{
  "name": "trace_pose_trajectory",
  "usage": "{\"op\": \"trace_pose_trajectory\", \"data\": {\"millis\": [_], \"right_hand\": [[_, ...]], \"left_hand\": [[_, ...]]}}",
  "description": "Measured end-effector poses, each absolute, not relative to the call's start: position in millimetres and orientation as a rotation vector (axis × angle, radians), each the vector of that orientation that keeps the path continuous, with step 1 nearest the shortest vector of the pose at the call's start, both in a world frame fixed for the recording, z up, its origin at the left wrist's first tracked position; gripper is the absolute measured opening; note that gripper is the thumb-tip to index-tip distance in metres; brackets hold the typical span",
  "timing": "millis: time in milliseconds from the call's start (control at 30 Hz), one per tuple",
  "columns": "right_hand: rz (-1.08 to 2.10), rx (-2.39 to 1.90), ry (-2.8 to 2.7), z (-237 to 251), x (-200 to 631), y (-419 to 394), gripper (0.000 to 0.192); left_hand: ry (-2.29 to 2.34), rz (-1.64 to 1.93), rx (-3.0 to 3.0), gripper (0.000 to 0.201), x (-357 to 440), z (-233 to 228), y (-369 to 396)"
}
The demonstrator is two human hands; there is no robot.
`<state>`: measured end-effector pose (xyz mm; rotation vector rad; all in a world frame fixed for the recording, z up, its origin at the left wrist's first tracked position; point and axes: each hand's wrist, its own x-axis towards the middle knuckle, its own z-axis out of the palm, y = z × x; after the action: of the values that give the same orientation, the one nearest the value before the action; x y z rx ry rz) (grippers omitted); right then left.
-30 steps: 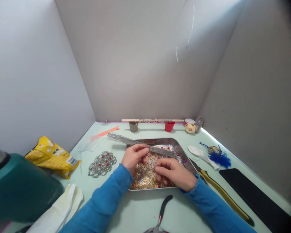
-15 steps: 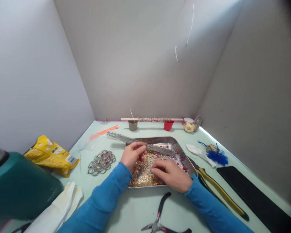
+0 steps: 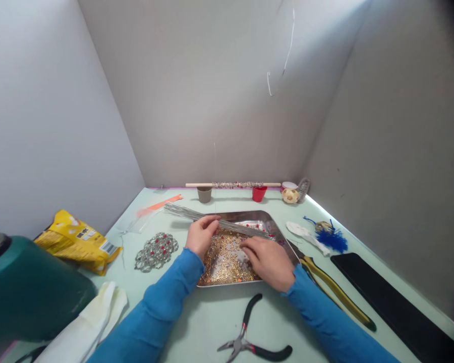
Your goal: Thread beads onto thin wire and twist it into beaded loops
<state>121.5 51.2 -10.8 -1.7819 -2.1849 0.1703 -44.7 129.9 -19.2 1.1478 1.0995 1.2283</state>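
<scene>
My left hand (image 3: 200, 235) is closed at the tray's left side, pinching a thin wire (image 3: 215, 171) that rises nearly straight up from the fingertips. My right hand (image 3: 269, 258) reaches into the metal tray (image 3: 227, 285), thumb and fingers drawn together over the beads. Whatever lies between those fingertips is too small to make out. Small gold beads (image 3: 227, 262) cover much of the tray's bottom, with red and purple ones toward the back right. A bundle of straight wires (image 3: 181, 210) rests slantwise across the tray, behind both hands.
Pliers with black handles (image 3: 237, 345) lie in front of the tray; larger yellow-green ones (image 3: 336, 290) lie to the right. A beaded wire piece (image 3: 157, 251) and a yellow packet (image 3: 79, 239) are at left. Behind, a beaded rod (image 3: 238, 185) spans two small cups. A dark slab (image 3: 393, 302) lies far right.
My right hand has moved slightly away from me over the beads. The wire in my left hand has swung from leaning left to nearly upright. The camera view has shifted slightly.
</scene>
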Motion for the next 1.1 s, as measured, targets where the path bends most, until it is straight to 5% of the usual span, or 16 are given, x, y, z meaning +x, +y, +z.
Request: {"op": "trace_pose_trajectory", "data": {"millis": [133, 767, 1100], "right_hand": [[0.154, -2.037, -2.205, -8, 137, 60, 0.029], [0.101, -1.952, -2.353, -23, 162, 110, 0.04], [0.193, -1.898, -2.246, 21, 178, 99, 0.032]], "left_hand": [[1.136, 1.237, 1.181, 0.028, -47, -22, 133], [1.2, 1.099, 1.269, 0.023, -46, -25, 131], [1.195, 1.042, 1.206, 0.024, -45, -18, 128]]}}
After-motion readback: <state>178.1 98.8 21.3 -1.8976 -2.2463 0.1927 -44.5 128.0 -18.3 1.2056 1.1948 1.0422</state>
